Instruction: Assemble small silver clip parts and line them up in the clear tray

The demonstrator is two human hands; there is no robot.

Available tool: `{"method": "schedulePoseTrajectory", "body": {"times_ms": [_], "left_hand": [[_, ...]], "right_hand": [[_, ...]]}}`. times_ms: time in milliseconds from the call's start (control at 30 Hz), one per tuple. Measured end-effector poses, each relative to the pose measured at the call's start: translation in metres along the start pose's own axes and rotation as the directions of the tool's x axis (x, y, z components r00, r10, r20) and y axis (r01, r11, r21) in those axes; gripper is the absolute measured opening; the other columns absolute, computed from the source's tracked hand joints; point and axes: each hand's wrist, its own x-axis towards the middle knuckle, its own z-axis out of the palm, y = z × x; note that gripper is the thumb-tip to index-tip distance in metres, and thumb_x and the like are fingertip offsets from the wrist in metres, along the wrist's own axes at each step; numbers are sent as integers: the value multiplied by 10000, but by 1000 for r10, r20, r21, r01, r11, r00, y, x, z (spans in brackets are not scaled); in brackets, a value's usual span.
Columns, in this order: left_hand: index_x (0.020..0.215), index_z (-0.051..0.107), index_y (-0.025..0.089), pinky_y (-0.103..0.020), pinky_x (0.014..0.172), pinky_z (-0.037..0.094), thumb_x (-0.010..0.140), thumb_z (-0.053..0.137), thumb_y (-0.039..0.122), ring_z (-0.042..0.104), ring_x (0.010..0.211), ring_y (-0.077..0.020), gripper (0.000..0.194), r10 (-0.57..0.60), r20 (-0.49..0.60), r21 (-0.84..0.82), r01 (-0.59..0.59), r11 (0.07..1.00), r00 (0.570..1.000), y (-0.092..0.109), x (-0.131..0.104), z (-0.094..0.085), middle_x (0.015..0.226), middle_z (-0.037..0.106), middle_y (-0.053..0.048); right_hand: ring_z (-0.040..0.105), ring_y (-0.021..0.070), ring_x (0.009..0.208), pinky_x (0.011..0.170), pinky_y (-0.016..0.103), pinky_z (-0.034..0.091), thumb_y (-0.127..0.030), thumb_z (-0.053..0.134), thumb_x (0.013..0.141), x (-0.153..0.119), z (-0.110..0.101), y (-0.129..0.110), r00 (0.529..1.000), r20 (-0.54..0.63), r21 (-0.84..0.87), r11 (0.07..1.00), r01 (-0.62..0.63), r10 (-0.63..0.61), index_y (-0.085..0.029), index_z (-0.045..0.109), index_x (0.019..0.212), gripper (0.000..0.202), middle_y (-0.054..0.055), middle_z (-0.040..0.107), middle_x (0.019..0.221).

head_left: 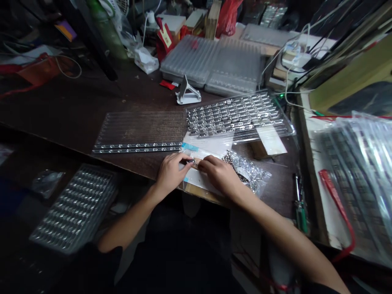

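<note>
Close to the table's front edge, my left hand [172,170] pinches a small shiny metal part [190,161] between thumb and finger. My right hand [219,171] is just beside it, fingers curled down; whatever they hold is hidden. Both hands are over a white board [199,178] with blue tape. Against my right hand lies a clear plastic bag [255,173] of small metal pieces. Left of the board is a clear ribbed tray [141,126] with metal parts in its front rows. A tilted clear tray [235,114] filled with shiny metal parts sits behind my right hand.
Stacked clear trays [211,61] and a white phone stand [188,93] are at the back. Screwdrivers [300,204] lie on the right, near wrapped trays [358,175]. More filled trays [73,208] are stacked low on the left. Cables [288,81] hang at the right rear.
</note>
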Motion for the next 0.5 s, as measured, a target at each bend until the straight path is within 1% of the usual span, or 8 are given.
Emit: {"method": "schedulePoseTrajectory", "body": {"times_ms": [67,100,167,233,300,367,433,500], "left_hand": [[957,663,211,-360,882,471,896,651,266,653,942,-209,83,-4,-7,-7,4,1000,1000,4,3,1,984,726,-36],[955,662,212,-364,890,471,897,651,266,653,948,-210,81,-1,-17,-11,1,1000,1000,6,4,2,988,727,-35],[954,661,210,-370,901,474,898,650,262,654,958,-211,77,9,-44,-32,-11,999,999,12,8,6,995,727,-35],[949,660,206,-367,897,479,893,658,254,656,951,-208,74,23,-61,-64,-27,998,998,18,11,11,989,728,-37],[940,661,198,-356,879,486,881,674,241,659,923,-201,75,44,-60,-96,-49,994,997,23,13,16,964,727,-39],[921,664,190,-342,843,493,866,692,234,658,892,-193,75,69,-45,-126,-74,989,997,26,15,19,936,725,-40],[896,673,191,-332,811,498,856,706,232,654,877,-190,67,88,-15,-149,-90,985,996,27,16,20,912,725,-37],[871,684,198,-334,795,498,847,714,229,648,869,-192,49,98,26,-154,-93,984,995,28,17,21,892,726,-31]], "right_hand": [[611,227,966,834,309,469,-126,456,985,-1,-1,-5,1000,16,-93,995,24,-23,-120,675,1144,270,137,637,1061],[608,225,972,835,306,464,-113,461,981,-2,-2,-6,1000,17,-97,995,26,-25,-121,674,1147,270,135,636,1056],[615,205,951,803,283,460,-131,478,984,-4,-7,-4,1000,19,-39,999,10,-10,-151,665,1194,281,117,641,1058],[626,190,928,773,268,459,-188,503,990,-8,-15,5,1000,-2,35,999,-24,24,-183,670,1207,274,95,654,1051],[633,199,927,780,277,463,-259,562,970,-14,-24,16,997,-28,48,997,-68,70,-180,704,1128,228,91,673,1028],[633,225,937,797,301,464,-308,644,917,-18,-32,25,994,-18,0,994,-110,110,-172,730,1027,195,94,690,992],[634,236,932,789,311,460,-304,681,887,-20,-35,29,992,28,-36,992,-124,125,-179,739,994,175,91,701,976],[640,233,916,772,308,453,-252,658,896,-20,-33,28,990,77,-36,993,-113,116,-185,743,975,134,84,708,967]]}}
